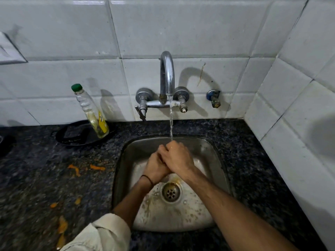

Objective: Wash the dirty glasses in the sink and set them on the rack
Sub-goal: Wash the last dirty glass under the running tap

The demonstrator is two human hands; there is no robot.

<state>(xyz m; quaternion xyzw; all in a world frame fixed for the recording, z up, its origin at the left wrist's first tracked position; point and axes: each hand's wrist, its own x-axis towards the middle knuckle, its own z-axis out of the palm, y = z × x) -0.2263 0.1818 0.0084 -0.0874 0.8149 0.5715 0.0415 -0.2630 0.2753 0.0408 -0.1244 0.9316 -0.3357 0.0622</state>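
No glass and no rack appear in the head view. My left hand point(155, 168) and my right hand point(178, 157) are pressed together over the steel sink point(125, 153). The right hand lies over the left, and the fingers of both are curled into each other. A stream of water point(171, 122) falls from the chrome tap point(167, 69) onto the knuckles. I see nothing held between the hands. The basin is wet and stained orange around the drain point(171, 192).
A clear bottle with a green cap point(92, 113) leans on a black plate point(72, 137) at the back left of the dark granite counter point(253, 160). Orange scraps point(76, 169) lie on the counter left of the sink. White tiled walls close in behind and on the right.
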